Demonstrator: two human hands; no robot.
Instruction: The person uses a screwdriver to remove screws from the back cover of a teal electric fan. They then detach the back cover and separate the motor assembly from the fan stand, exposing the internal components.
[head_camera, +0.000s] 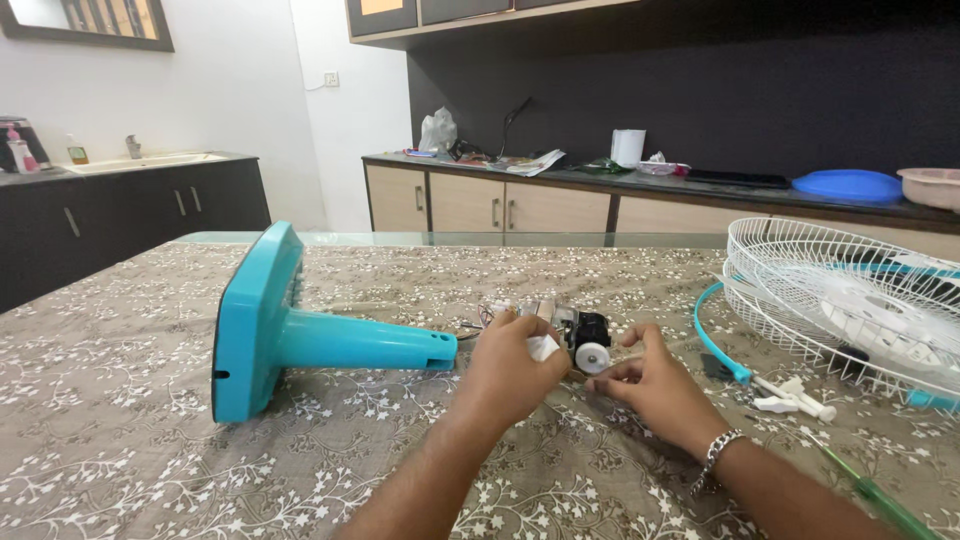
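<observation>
A small fan motor (578, 331), black with a white round end and loose wires, lies on the patterned tablecloth at the table's middle. My left hand (512, 362) is closed over its near side, with a white part showing between the fingers. My right hand (655, 385) rests just right of the motor, fingertips touching near the white end. A turquoise fan stand (290, 335) lies on its side to the left, its neck pointing at the motor.
White wire fan guards (850, 300) with a blue rim ring (712, 345) lie at the right. White plastic knobs (795, 400) and a green-handled screwdriver (880, 500) sit near my right forearm. Counters with cupboards stand behind the table.
</observation>
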